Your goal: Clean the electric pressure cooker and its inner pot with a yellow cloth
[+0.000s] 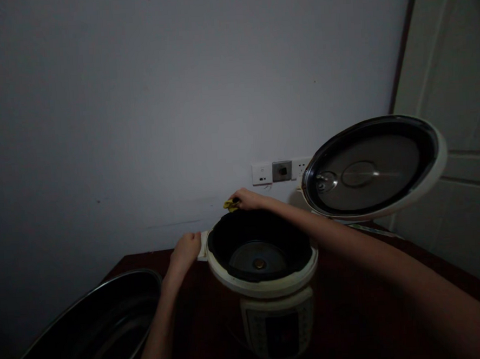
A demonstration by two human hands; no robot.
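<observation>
A white electric pressure cooker (pixel 267 291) stands upright with its round lid (pixel 369 166) swung up to the right. Its dark inside shows a metal plate with a round button at the bottom, and no inner pot sits in it. My left hand (pixel 187 249) is wrapped round the white side handle (pixel 204 245) at the cooker's left. At the far rim, my right hand (pixel 247 199) is closed on a yellow cloth (pixel 231 205), which lies against or just above the rim; exact contact is too dark to tell.
A large dark pot or basin (pixel 111 328) with a shiny rim is at the lower left. Wall sockets (pixel 282 171) sit on the pale wall behind the cooker. The dark red table (pixel 345 303) reaches the wall, and a white panelled door (pixel 457 134) is at the right.
</observation>
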